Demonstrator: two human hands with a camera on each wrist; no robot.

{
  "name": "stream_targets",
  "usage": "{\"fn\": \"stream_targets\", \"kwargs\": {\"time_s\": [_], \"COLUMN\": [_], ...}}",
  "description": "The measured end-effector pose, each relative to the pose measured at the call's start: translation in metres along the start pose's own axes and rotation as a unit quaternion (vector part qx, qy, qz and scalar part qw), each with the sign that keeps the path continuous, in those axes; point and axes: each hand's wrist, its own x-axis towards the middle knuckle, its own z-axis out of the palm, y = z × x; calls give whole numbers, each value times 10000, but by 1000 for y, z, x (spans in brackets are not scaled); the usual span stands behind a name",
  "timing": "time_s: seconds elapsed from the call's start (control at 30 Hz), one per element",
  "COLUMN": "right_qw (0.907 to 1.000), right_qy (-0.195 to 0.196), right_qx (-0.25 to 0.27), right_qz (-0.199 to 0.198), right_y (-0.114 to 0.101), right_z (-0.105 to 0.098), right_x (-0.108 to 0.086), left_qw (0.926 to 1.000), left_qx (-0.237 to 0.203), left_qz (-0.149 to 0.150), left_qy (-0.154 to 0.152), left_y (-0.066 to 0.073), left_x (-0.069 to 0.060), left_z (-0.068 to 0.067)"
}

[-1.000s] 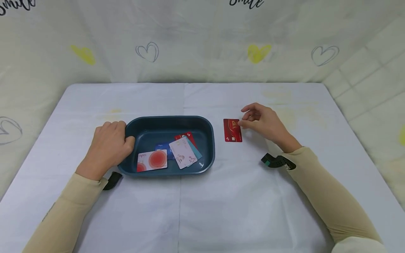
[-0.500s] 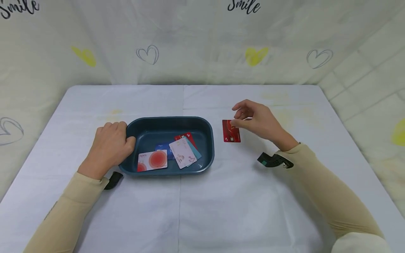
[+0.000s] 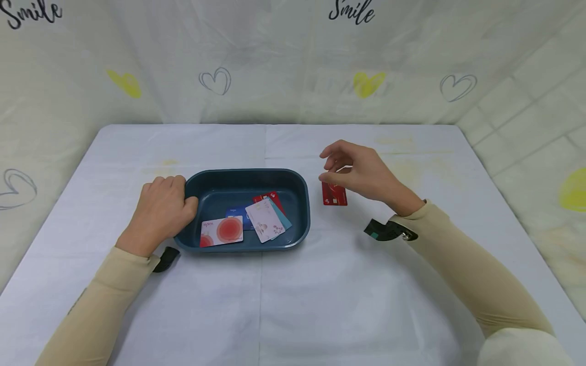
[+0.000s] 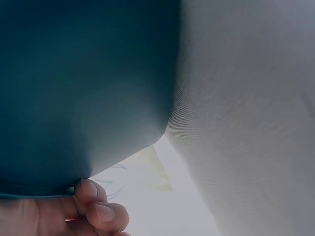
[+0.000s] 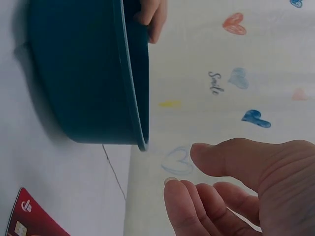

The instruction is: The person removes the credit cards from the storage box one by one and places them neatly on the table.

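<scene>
My left hand (image 3: 161, 209) grips the left rim of a dark teal plastic bin (image 3: 244, 178); in the left wrist view its fingertips (image 4: 104, 214) curl under the rim. Inside the bin lie a white card with coral circles (image 3: 222, 231), a blue card (image 3: 239, 212), a pale patterned card (image 3: 265, 219), a teal card (image 3: 284, 221) and a red card (image 3: 276, 201). Beyond the bin's right side, a red VIP card (image 3: 334, 197) lies flat on the table, its far part hidden by my right hand (image 3: 359, 168). That hand hovers over it, thumb and fingers apart, holding nothing.
A white cloth covers the table (image 3: 293, 305). Behind it hangs a pale curtain (image 3: 284, 61) printed with hearts and "Smile". Each wrist wears a black band, the right one (image 3: 389, 231) low over the cloth.
My right hand has moved left across the red VIP card, which still lies on the table. The left hand stays on the bin's rim. The head view has shifted slightly.
</scene>
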Motion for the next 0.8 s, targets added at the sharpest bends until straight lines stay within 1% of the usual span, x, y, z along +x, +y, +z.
{"fn": "stream_targets", "kwargs": {"time_s": [0.17,0.4,0.53,0.8], "right_qw": [9995,9971,9959,9933], "right_qy": [-123,-332,-436,-664], "right_qx": [82,269,353,341], "right_qz": [-295,-630,-716,-886], "right_y": [-8,-22,-27,-32], "right_z": [5,13,19,31], "right_x": [5,8,8,12], "left_qw": [10000,10000,10000,10000], "left_qx": [51,13,13,-42], "left_qz": [-34,-46,-38,-46], "left_qy": [11,23,28,24], "left_y": [2,4,5,9], "left_x": [0,0,1,0], "left_z": [0,0,0,-1]}}
